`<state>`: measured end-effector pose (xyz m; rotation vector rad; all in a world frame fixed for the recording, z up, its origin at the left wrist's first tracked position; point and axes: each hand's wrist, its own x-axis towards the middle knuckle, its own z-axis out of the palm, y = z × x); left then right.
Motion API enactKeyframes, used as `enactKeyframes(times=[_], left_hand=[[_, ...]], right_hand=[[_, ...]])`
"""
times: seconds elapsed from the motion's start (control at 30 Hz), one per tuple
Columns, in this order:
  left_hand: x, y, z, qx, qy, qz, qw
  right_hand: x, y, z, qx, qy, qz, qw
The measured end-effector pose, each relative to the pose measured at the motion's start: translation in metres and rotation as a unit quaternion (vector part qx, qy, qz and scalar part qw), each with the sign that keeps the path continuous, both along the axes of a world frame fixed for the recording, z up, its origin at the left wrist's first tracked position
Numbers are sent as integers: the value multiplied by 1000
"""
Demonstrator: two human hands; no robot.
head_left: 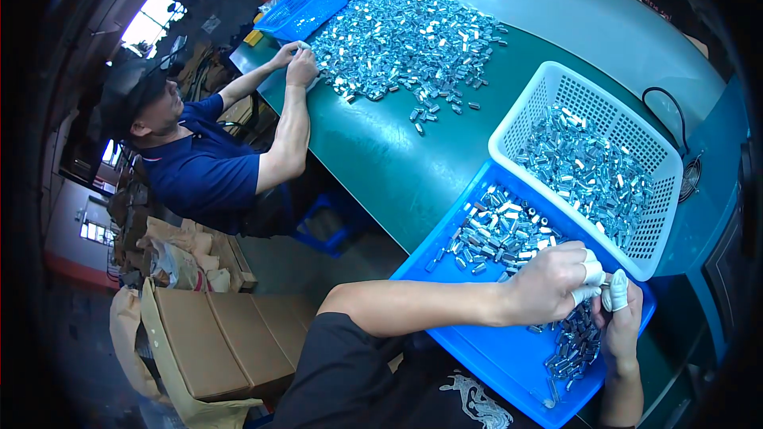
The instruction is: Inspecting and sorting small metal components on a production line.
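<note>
Your left hand [552,282] and right hand [622,319] pinch a small metal part [606,279] between capped fingertips over the blue tray [509,353]; beyond sit the white basket [524,123], green table [397,159], and a co-worker's heap of parts [405,40]

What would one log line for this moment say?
left hand: pinching small metal part | right hand: fingertips meeting left | under hands: blue tray of metal parts | beside: white basket

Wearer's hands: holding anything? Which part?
Left hand and right hand meet fingertip to fingertip over the blue tray, pinching something small between white finger cots. Too small to tell what it is or where it is gripped.
</note>
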<state>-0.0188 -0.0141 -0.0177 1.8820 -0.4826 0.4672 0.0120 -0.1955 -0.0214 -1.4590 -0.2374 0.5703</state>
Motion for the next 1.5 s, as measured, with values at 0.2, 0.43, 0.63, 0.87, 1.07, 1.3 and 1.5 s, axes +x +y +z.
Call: enactKeyframes(times=[0.2,0.43,0.63,0.87,1.07,1.3,1.5], left_hand=[[7,6,20,-10,12,14,1000],[9,7,17,10,5,6,1000],[9,3,23,8,-22,-39,999],[10,6,24,-1,15,-42,999],[35,30,16,-61,117,142,981],[26,28,10,145,74,111,980],[14,18,-12,338,205,20,918]], right_hand=[[1,2,15,46,115,-35,992],[16,3,17,125,270,118,948],[16,-4,16,171,347,178,905],[18,-1,16,172,335,164,912],[17,0,13,134,185,24,973],[17,-3,10,107,147,2,983],[16,-4,10,94,130,5,987]])
